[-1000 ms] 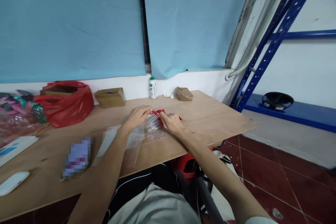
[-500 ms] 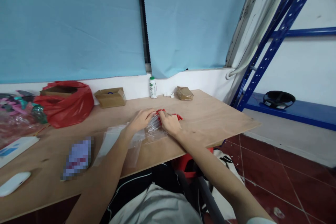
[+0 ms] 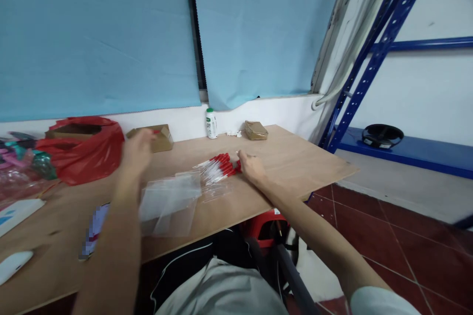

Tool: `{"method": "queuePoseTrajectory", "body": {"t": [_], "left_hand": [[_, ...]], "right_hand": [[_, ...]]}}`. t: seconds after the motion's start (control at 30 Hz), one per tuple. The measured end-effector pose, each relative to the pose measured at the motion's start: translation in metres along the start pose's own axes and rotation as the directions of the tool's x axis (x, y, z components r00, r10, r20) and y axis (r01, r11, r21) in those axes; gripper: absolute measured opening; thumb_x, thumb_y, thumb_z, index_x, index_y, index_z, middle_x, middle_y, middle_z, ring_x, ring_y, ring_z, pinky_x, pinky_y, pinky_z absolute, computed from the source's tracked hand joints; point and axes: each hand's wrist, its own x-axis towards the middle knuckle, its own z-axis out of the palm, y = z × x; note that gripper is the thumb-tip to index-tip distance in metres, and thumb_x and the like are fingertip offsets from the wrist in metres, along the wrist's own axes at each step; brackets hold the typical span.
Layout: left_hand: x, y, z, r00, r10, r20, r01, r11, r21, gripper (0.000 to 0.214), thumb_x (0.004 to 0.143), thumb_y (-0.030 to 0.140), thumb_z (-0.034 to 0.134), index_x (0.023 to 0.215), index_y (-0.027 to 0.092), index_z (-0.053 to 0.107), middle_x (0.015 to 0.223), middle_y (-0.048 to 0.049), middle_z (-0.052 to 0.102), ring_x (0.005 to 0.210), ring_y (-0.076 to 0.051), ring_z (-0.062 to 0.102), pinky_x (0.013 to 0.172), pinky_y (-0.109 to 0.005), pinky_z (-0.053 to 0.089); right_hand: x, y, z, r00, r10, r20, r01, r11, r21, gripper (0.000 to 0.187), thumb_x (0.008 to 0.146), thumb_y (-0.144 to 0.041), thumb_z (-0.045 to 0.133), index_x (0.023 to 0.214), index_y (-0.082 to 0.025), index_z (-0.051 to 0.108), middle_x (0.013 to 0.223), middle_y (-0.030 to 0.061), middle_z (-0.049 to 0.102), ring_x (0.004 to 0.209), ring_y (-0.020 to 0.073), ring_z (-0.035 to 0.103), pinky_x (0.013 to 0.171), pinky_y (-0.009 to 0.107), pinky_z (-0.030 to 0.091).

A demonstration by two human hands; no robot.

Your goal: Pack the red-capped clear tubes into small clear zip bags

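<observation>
On the table lies a bundle of slim clear sticks with red ends (image 3: 218,168). My right hand (image 3: 252,166) rests just right of the bundle, its fingers curled together beside a small red piece; what they pinch is hidden. Smeared by motion, my left hand (image 3: 138,150) is raised in front of an open cardboard box (image 3: 162,140). A small red spot shows by its fingertips, too blurred to name. Between my forearms several clear plastic bags (image 3: 166,202) lie flat, overlapping, left of the sticks.
A red plastic bag (image 3: 88,157) around a box stands at the back left. Against the wall are a white bottle with a green cap (image 3: 211,124) and a brown packet (image 3: 256,130). A white device (image 3: 16,215) lies at the left. A blue shelf (image 3: 436,155) stands right.
My left hand has left the bundle and swung left and back to the cardboard box. My right hand has shifted off the sticks to their right side, uncovering the red ends.
</observation>
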Motion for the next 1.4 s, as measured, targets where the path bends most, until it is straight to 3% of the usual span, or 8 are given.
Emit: {"method": "queuePoseTrajectory", "body": {"t": [0.07,0.17,0.27,0.37,0.67,0.97,1.23,1.4], "left_hand": [[0.010,-0.013,-0.027,0.989,-0.054,-0.137,0.054,0.999,-0.005,0.042,0.107,0.047,0.037,0.102,0.017,0.066,0.085,-0.0025,0.069,0.073,-0.015,0.059,0.072,-0.025,0.046],[0.012,-0.004,-0.030,0.996,0.028,-0.083,-0.030,0.999,-0.020,0.039,0.106,0.046,0.042,0.111,0.018,0.069,0.092,-0.0022,0.071,0.080,-0.015,0.061,0.077,-0.025,0.045],[0.004,0.020,0.002,0.991,0.130,0.035,-0.126,0.987,-0.104,0.035,0.104,0.044,0.049,0.111,0.019,0.072,0.097,-0.0033,0.071,0.083,-0.016,0.061,0.082,-0.027,0.047],[-0.008,0.034,0.042,0.975,0.167,0.145,-0.142,0.975,-0.169,0.033,0.101,0.047,0.057,0.111,0.021,0.076,0.099,-0.0038,0.066,0.079,-0.016,0.058,0.075,-0.028,0.047],[-0.041,0.042,0.104,0.939,0.139,0.314,-0.084,0.980,-0.182,0.020,0.098,0.035,0.058,0.109,0.022,0.070,0.099,-0.0026,0.072,0.082,-0.016,0.063,0.080,-0.030,0.048],[-0.053,0.047,0.118,0.896,0.155,0.415,-0.078,0.977,-0.198,0.025,0.096,0.042,0.064,0.114,0.024,0.069,0.098,-0.0026,0.075,0.086,-0.019,0.068,0.083,-0.031,0.050],[-0.051,0.048,0.131,0.784,0.203,0.586,-0.075,0.969,-0.235,0.022,0.092,0.037,0.066,0.109,0.027,0.075,0.099,-0.0017,0.078,0.085,-0.019,0.069,0.086,-0.033,0.052],[-0.042,0.063,0.133,0.784,0.244,0.570,-0.124,0.962,-0.242,0.019,0.089,0.038,0.069,0.103,0.029,0.079,0.101,-0.0009,0.079,0.089,-0.021,0.070,0.085,-0.032,0.051]], "right_hand": [[0.000,0.012,0.000,0.997,0.040,-0.058,-0.039,0.999,0.024,0.035,0.112,-0.030,0.028,0.130,-0.017,0.055,0.106,0.0134,0.076,0.089,0.0233,0.071,0.075,0.028,0.044],[0.003,0.008,0.002,0.986,-0.076,-0.150,0.094,0.989,0.117,0.039,0.114,-0.034,0.027,0.125,-0.017,0.060,0.107,0.0121,0.074,0.095,0.0218,0.069,0.082,0.028,0.045],[0.003,-0.008,0.001,0.919,-0.280,-0.277,0.344,0.913,0.221,0.040,0.113,-0.041,0.035,0.120,-0.019,0.068,0.118,0.0123,0.069,0.112,0.0212,0.063,0.097,0.030,0.046],[-0.001,-0.021,-0.006,0.875,-0.328,-0.355,0.449,0.823,0.348,0.035,0.109,-0.043,0.047,0.115,-0.021,0.073,0.114,0.0111,0.068,0.113,0.0223,0.060,0.103,0.035,0.045],[-0.012,-0.022,0.006,0.952,-0.284,-0.116,0.262,0.554,0.790,0.016,0.096,-0.030,0.066,0.104,-0.018,0.071,0.094,0.0023,0.077,0.088,0.0174,0.071,0.089,0.030,0.052],[-0.010,-0.016,0.020,0.939,-0.324,-0.118,0.330,0.744,0.581,0.009,0.089,-0.028,0.081,0.090,-0.020,0.079,0.092,0.0032,0.077,0.095,0.0180,0.067,0.090,0.028,0.047],[-0.011,-0.015,0.017,0.929,-0.354,-0.105,0.353,0.766,0.537,0.019,0.098,-0.034,0.070,0.086,-0.021,0.078,0.094,0.0028,0.078,0.097,0.0177,0.067,0.092,0.028,0.045],[-0.009,-0.009,0.016,0.981,-0.112,-0.161,0.184,0.806,0.563,0.028,0.103,-0.042,0.058,0.094,-0.021,0.073,0.091,0.0027,0.077,0.082,0.0161,0.067,0.080,0.026,0.046]]}}
